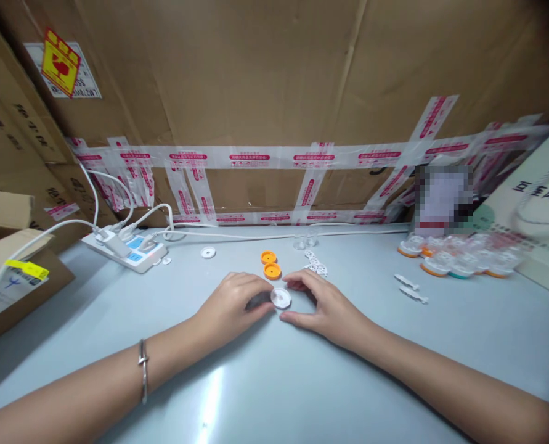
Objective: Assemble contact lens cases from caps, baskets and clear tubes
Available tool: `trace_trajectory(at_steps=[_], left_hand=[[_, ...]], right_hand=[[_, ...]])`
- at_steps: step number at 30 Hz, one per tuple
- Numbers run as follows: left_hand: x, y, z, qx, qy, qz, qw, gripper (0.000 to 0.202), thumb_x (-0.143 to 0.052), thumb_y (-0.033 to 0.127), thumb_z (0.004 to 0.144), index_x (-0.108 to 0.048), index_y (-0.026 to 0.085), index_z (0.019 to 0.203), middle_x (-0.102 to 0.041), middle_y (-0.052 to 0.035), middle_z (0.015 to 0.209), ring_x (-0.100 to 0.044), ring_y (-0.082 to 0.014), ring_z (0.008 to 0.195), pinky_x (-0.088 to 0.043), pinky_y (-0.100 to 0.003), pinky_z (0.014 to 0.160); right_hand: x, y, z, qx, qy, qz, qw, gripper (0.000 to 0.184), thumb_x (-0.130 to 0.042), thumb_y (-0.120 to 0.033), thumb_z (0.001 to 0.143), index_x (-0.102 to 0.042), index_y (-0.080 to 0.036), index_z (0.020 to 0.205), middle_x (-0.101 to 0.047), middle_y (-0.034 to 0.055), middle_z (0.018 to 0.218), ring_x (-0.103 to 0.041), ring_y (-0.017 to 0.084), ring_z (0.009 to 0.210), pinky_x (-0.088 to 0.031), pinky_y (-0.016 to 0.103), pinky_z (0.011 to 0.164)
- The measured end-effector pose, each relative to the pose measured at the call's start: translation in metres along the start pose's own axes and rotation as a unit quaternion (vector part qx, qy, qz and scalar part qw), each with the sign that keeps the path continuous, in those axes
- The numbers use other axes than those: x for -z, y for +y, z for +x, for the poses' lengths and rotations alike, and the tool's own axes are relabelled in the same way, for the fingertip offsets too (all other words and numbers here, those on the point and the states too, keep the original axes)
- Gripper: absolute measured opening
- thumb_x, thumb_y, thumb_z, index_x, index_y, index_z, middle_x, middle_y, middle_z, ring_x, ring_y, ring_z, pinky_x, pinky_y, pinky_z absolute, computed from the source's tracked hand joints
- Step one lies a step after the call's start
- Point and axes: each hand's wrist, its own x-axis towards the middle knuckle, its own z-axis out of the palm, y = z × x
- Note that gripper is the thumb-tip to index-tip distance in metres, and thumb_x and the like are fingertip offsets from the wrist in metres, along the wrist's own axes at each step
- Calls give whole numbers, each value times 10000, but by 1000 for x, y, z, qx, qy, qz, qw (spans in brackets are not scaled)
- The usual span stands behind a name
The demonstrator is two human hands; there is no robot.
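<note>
A small white round plastic piece (281, 298) with a raised rim lies low over the table between my hands. My left hand (239, 302) has its thumb and forefinger curled against the left edge of that piece. On the other side, my right hand (327, 308) is open, thumb and fingers apart around the right edge. Just beyond them are two orange round pieces (272, 271), one behind the other. White cut-out pieces (317, 264) lie in a small group behind my right hand, with clear plastic covers (305, 239) farther back.
Another white ring (208, 252) lies at left, near a power strip (126, 246) with plugged cables. At right are two white slim pieces (413, 295) and a cluster of clear-topped round items (472, 256). A large taped carton (256, 80) stands behind; an open box (20, 283) is far left.
</note>
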Motion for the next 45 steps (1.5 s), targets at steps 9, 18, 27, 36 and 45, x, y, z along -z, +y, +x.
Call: trace_trajectory(at_steps=[9,18,27,36,45], left_hand=[[17,-7,13,-9,2,47,999,236,-458,136,848,-578,172,1047,-643,-73,1002,-580,-199,943,-463,-355,828],[21,-16,35,-38,-12,88,995,260,-453,150,859,-554,168,1097,-602,-86,1045,-537,-207,991,-438,-368,873],[-1,-33,40,-62,-27,115,991,174,-494,197,857,-633,152,949,-611,-100,956,-564,-205,893,-452,-347,806],[-6,-29,42,-76,-38,79,993,78,-527,202,834,-576,169,884,-627,-89,1005,-571,-204,947,-434,-353,831],[15,-9,35,65,-53,-142,986,127,-511,281,840,-521,174,772,-643,-77,1039,-554,-217,1026,-397,-391,872]], right_hand=[[7,-2,1,5,-60,26,998,267,-618,-215,722,-613,-203,989,-520,55,997,-525,184,970,-415,337,896],[18,0,0,3,-110,42,993,451,-648,-238,680,-534,-196,1114,-492,67,1060,-496,198,1031,-383,376,951],[15,1,1,-26,-57,72,995,212,-664,-197,659,-596,-176,859,-571,45,933,-554,171,902,-429,332,857],[20,-1,5,-212,-1,315,925,336,-743,-175,513,-545,-175,786,-634,-20,747,-601,113,684,-483,280,715],[26,-7,4,-258,30,320,911,422,-731,-164,552,-632,-138,961,-672,10,771,-628,116,696,-493,274,738]])
